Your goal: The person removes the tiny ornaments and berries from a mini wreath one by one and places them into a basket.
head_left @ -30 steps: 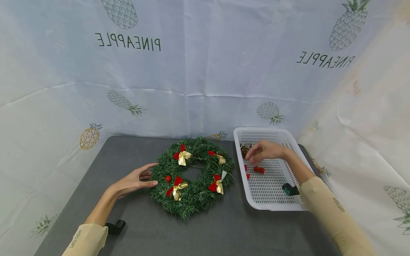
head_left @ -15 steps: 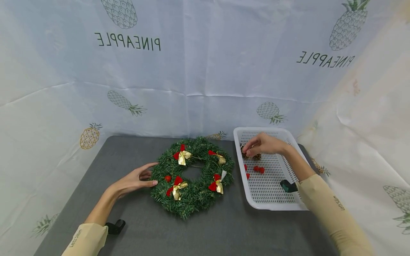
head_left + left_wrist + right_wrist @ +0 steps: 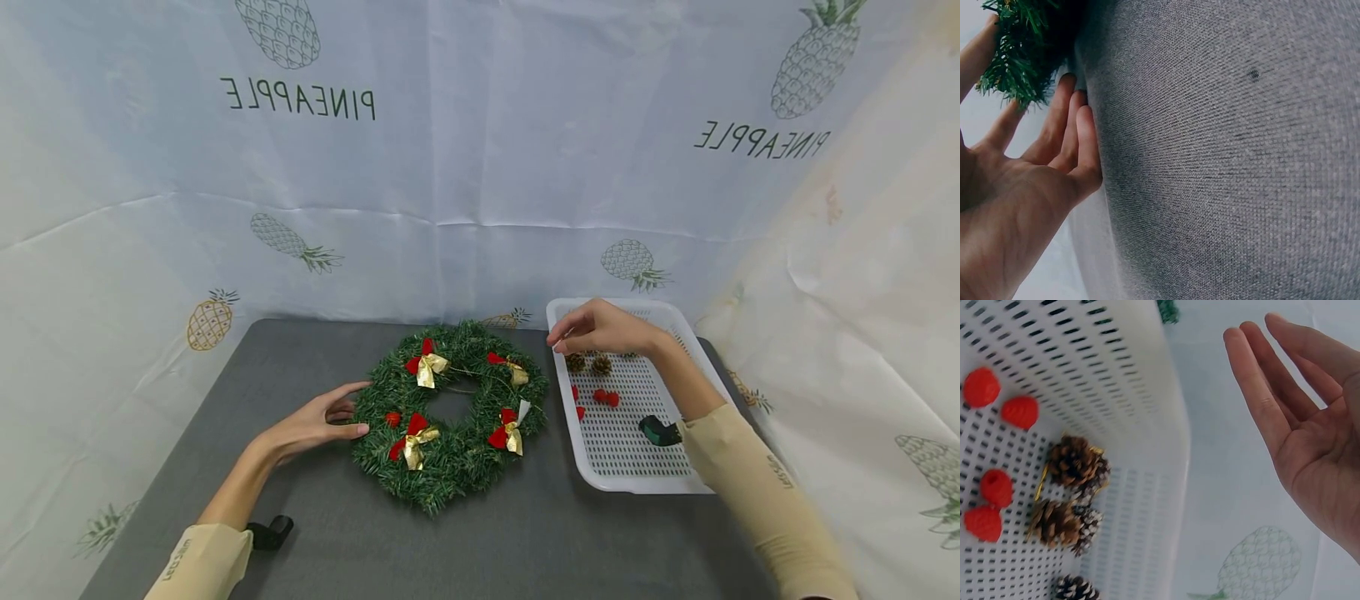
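Here the right hand hovers over the far end of the basket, fingers straight and loose, holding nothing. Below its palm in the basket lie pine cones, and nearer the wrist, red berries. The left hand rests flat on the table, relaxed, fingertips touching the rim of the wreath with its red-and-gold bows.

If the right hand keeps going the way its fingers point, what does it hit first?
Probably the wreath. The right hand is open, empty, above the white basket's far-left corner, fingers pointing left toward the greenery. Its height above the table is unclear, so it might pass over the branches.
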A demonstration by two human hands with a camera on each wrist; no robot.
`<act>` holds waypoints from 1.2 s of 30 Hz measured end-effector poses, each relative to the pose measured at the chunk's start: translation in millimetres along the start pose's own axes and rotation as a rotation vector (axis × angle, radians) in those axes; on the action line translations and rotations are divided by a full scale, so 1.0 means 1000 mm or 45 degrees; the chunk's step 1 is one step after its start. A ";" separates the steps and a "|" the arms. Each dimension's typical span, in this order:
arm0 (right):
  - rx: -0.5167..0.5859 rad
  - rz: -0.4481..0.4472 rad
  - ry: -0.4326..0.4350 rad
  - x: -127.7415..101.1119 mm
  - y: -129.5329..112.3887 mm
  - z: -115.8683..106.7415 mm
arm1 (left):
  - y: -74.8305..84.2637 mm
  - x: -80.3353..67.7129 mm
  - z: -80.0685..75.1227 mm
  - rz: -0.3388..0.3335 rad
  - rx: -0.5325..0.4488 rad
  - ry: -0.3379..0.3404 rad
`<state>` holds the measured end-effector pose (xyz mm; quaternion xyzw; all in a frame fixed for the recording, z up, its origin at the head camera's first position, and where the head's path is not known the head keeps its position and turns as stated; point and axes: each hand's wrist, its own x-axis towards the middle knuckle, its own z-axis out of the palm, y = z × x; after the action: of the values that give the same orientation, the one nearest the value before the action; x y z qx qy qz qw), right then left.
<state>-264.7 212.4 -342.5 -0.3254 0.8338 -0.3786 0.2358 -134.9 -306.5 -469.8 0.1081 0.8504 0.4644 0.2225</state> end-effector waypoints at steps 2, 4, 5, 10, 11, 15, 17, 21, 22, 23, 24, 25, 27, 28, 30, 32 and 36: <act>-0.006 -0.010 0.009 0.002 -0.005 0.001 | 0.000 0.000 0.000 0.001 0.000 -0.001; -0.013 -0.022 0.016 0.004 -0.010 0.002 | 0.001 0.000 0.000 0.002 -0.003 -0.004; -0.019 -0.031 0.018 0.005 -0.013 0.003 | 0.001 0.000 0.000 0.001 -0.004 -0.005; -0.039 -0.079 0.014 0.012 -0.027 0.006 | 0.001 0.000 0.000 -0.003 -0.004 -0.009; -0.037 -0.085 0.013 0.014 -0.030 0.007 | 0.002 0.000 0.000 -0.004 -0.005 -0.008; -0.036 -0.100 0.002 0.020 -0.042 0.011 | 0.002 0.000 0.001 -0.007 -0.005 -0.009; -0.030 -0.122 -0.010 0.024 -0.046 0.013 | 0.001 0.001 0.001 -0.009 -0.004 -0.009; -0.028 -0.175 -0.025 0.036 -0.055 0.018 | 0.000 0.001 0.001 -0.014 -0.004 -0.011; -0.021 -0.185 -0.029 0.040 -0.057 0.020 | 0.000 0.001 0.001 -0.017 -0.004 -0.011; -0.024 -0.194 -0.034 0.044 -0.059 0.021 | 0.000 0.001 0.001 -0.018 -0.007 -0.011; -0.020 -0.202 -0.041 0.047 -0.061 0.022 | 0.000 0.001 0.002 -0.019 -0.010 -0.011; -0.017 -0.209 -0.049 0.051 -0.063 0.024 | -0.001 0.001 0.002 -0.019 -0.010 -0.011; -0.016 -0.213 -0.070 0.059 -0.067 0.027 | -0.001 0.001 0.002 -0.018 -0.011 -0.008; -0.017 -0.217 -0.082 0.063 -0.069 0.028 | -0.001 0.001 0.002 -0.017 -0.013 -0.007; -0.019 -0.225 -0.107 0.070 -0.074 0.032 | -0.001 0.001 0.002 -0.015 -0.014 -0.007; -0.024 -0.237 -0.130 0.077 -0.078 0.036 | 0.000 0.001 0.001 -0.014 -0.014 -0.007; -0.028 -0.266 -0.170 0.090 -0.086 0.045 | 0.000 0.000 0.001 -0.017 -0.022 -0.014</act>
<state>-265.9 83.2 -315.5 -0.4374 0.7819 -0.3695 0.2466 -135.1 -305.7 -469.8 0.1029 0.8459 0.4695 0.2311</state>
